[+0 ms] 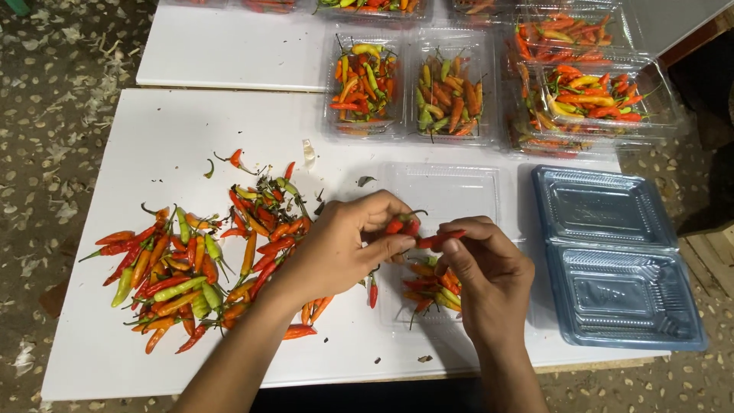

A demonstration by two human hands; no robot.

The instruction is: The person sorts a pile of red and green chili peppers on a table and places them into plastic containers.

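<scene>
My left hand (348, 245) holds a few small red chilies (402, 226) between thumb and fingers over the middle of the white table (183, 138). My right hand (489, 268) pinches one red chili (437, 239) by its end, right beside the left hand. Both hands hover over an open clear plastic container (447, 191) with several chilies (432, 287) in its near half. A loose pile of red, orange and green chilies (199, 268) lies to the left of my left hand.
Filled clear containers of chilies (405, 88) stand at the back, with more stacked at the back right (589, 95). A stack of empty blue-tinted clamshell containers (615, 256) lies open at the right. Stems and scraps (310, 153) dot the table.
</scene>
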